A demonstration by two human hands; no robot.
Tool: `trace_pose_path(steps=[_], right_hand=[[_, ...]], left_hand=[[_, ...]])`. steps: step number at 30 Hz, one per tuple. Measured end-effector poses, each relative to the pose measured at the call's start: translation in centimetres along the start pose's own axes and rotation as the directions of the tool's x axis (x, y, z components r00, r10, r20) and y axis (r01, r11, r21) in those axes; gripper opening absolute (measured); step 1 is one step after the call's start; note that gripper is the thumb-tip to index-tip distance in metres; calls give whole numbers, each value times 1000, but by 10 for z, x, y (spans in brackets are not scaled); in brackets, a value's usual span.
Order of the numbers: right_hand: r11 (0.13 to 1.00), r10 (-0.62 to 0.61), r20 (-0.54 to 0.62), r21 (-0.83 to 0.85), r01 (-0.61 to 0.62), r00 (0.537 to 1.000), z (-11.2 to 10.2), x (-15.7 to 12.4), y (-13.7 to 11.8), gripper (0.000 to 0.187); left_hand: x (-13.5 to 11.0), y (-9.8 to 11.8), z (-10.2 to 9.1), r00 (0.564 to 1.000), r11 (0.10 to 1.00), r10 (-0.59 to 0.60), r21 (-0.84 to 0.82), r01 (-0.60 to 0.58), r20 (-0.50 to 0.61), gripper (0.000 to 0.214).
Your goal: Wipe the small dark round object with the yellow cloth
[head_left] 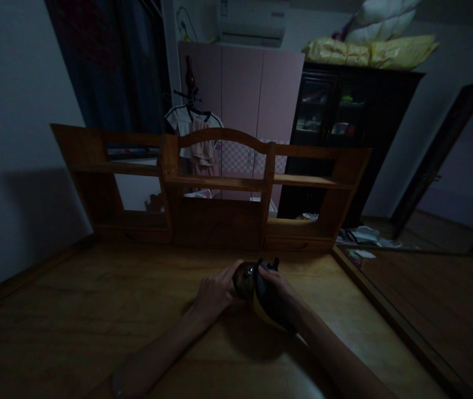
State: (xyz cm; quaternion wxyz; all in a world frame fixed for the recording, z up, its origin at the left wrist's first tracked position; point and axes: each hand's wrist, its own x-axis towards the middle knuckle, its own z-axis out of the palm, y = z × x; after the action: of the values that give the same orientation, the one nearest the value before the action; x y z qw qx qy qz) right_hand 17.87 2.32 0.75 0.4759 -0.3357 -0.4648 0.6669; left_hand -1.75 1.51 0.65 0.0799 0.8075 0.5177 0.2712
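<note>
Above the wooden board, near the middle of the view, both hands are on a dark object whose exact kind I cannot make out. Its left end is a glossy brown rounded part [245,280], and my left hand [216,291] closes against that from the left. To the right is a black body with a yellow lower edge [266,310]; my right hand [280,288] wraps around it, thumb on top. A small dark knob [276,264] sticks up beyond the right thumb. The dim light hides the fingers underneath.
A pale wooden board [137,310] spreads beneath the hands, with a raised wooden edge [386,310] on the right. Behind stands a low wooden shelf unit [220,182]. Farther back are a pink wardrobe [242,94] and a black cabinet [369,122]. A white wall [20,138] borders the left.
</note>
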Motion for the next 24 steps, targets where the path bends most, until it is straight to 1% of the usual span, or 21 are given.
trace_pose_path(steps=[3,5,7,11,14,17,22,24], right_hand=[[999,11,13,47,-12,1000,4,-4,-2,33],[1000,6,33,20,-7,999,8,-8,-6,31],[1000,4,57,-31,-3,998,11,-13,-10,33],[990,-40,101,-134,53,994,17,-19,-16,37],[978,-64,113,-189,84,992,18,-21,-18,35],[962,-74,114,-253,101,991,18,-21,-19,35],[907,-125,129,-387,166,984,19,-19,-18,35],[887,-136,144,-423,185,980,19,-19,-18,34]], left_hand=[[2,-2,0,995,995,-96,31,95,20,93],[2,-3,1,988,987,-153,50,151,24,92],[3,-3,2,982,982,-187,30,187,16,89],[3,1,0,977,973,-210,-94,212,30,81],[3,4,-2,973,965,-225,-130,229,44,77],[3,1,0,974,966,-223,-126,225,32,79],[3,-7,6,968,968,-245,-38,247,44,82],[3,-8,7,966,966,-255,-35,256,36,83]])
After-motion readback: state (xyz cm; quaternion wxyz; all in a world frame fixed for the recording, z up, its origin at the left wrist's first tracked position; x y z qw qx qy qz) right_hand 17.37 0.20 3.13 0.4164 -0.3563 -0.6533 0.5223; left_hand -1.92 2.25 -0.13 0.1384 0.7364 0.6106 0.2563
